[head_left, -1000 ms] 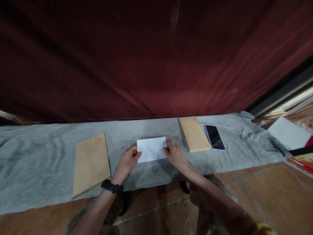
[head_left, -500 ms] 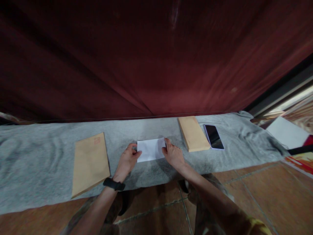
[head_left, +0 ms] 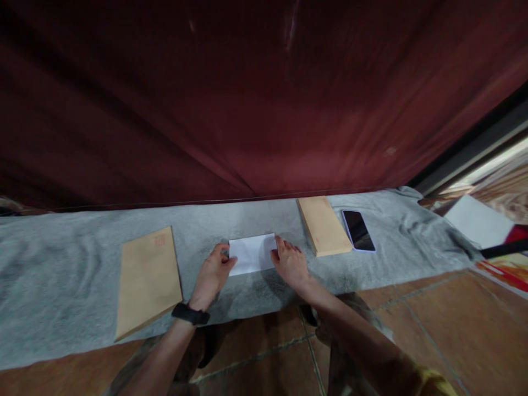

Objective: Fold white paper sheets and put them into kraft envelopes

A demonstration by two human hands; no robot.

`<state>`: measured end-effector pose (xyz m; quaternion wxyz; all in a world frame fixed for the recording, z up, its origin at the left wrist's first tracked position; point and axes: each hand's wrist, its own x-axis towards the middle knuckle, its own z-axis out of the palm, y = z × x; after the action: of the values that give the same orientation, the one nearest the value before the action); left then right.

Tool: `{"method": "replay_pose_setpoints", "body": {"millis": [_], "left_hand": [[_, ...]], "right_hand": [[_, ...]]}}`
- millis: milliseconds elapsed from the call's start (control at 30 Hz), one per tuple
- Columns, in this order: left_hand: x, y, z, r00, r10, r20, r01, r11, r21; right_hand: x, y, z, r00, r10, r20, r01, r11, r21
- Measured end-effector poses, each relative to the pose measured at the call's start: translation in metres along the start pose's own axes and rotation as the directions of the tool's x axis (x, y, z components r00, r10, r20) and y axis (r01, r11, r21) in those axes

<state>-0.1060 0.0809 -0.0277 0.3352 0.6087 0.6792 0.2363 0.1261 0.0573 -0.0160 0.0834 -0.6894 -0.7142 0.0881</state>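
A white folded sheet of paper (head_left: pixel 252 254) lies between my two hands over the grey cloth. My left hand (head_left: pixel 215 269) pinches its left edge, with the thumb on top. At the right edge, my right hand (head_left: pixel 291 261) grips the paper between thumb and fingers; the fingertips are partly hidden. To the left of my left hand rests a large brown envelope (head_left: pixel 150 275) with red print in its upper corner. A stack of smaller brown envelopes (head_left: pixel 325 226) sits beyond my right hand.
A phone (head_left: pixel 358 231) in a light purple case lies right of the envelope stack. The grey cloth (head_left: pixel 78 264) covers a long narrow surface, with a dark red curtain (head_left: pixel 256 110) hanging behind. At the far right are white paper (head_left: pixel 480 220) and colourful printed matter (head_left: pixel 505 275).
My view has shifted slightly, so everything sits a little further left. Both hands keep hold of the paper's ends, with little other movement.
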Motion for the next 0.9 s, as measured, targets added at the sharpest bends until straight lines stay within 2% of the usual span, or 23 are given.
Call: {"method": "replay_pose_setpoints", "body": {"millis": [67, 133, 267, 333, 400, 567, 767, 833, 900], "left_hand": [[0.000, 0.000, 0.001, 1.000, 0.011, -0.007, -0.011, 0.999, 0.043], [-0.001, 0.000, 0.002, 1.000, 0.018, -0.015, -0.017, 0.996, 0.084], [-0.003, 0.001, 0.004, 0.999, 0.033, -0.031, -0.029, 0.990, 0.135], [-0.004, 0.003, 0.004, 0.999, 0.032, -0.027, -0.027, 0.984, 0.174], [-0.007, 0.005, 0.004, 0.999, 0.032, -0.019, -0.027, 0.975, 0.219], [-0.011, 0.011, 0.003, 1.000, 0.022, -0.013, -0.017, 0.949, 0.315], [-0.016, 0.016, 0.000, 1.000, 0.019, -0.017, -0.011, 0.926, 0.376], [-0.020, 0.017, 0.002, 0.992, 0.115, -0.055, -0.083, 0.912, 0.403], [-0.023, 0.018, 0.010, 0.946, 0.301, -0.119, -0.230, 0.883, 0.408]], "right_hand": [[0.000, 0.000, -0.001, 0.999, -0.031, -0.041, 0.031, 1.000, 0.001], [0.000, 0.000, -0.002, 0.990, -0.114, -0.084, 0.116, 0.993, 0.022], [0.001, -0.008, 0.003, 0.918, -0.362, -0.162, 0.383, 0.916, 0.119], [0.001, -0.013, 0.009, 0.891, -0.418, -0.174, 0.444, 0.883, 0.151], [0.002, -0.017, 0.017, 0.890, -0.428, -0.159, 0.450, 0.880, 0.152], [0.006, -0.019, 0.035, 0.921, -0.369, -0.124, 0.382, 0.919, 0.101], [0.004, -0.015, 0.043, 0.932, -0.333, -0.141, 0.343, 0.938, 0.052], [0.003, -0.016, 0.043, 0.934, -0.326, -0.144, 0.334, 0.942, 0.039], [0.003, -0.016, 0.043, 0.935, -0.325, -0.141, 0.332, 0.943, 0.032]]}}
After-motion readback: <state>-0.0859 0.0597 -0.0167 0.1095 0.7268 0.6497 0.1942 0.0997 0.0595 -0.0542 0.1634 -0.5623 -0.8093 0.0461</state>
